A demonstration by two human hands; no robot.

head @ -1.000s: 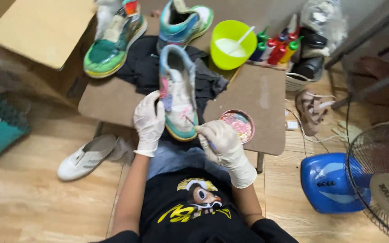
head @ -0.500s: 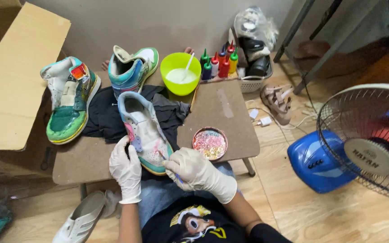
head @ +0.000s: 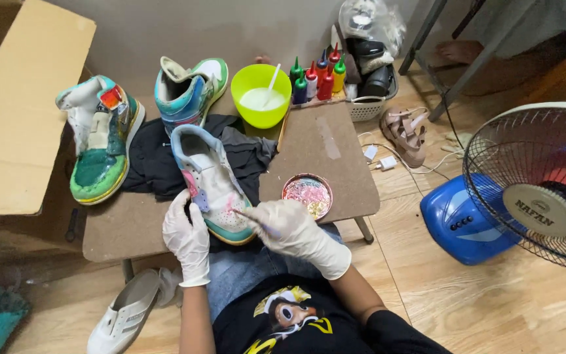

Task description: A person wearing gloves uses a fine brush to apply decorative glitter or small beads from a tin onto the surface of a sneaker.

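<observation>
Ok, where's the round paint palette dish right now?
In the head view, the round palette dish sits on the low table's near edge, just right of the right hand and the sneaker being painted.

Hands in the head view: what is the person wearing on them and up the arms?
Both the left hand and the right hand wear thin, wrinkled white disposable gloves ending in loose cuffs just past the wrists. The forearms above are bare. A black sleeve shows at the right upper arm.

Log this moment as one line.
left hand: steadies sneaker | right hand: holds brush, tip on sneaker | palette beside
</observation>
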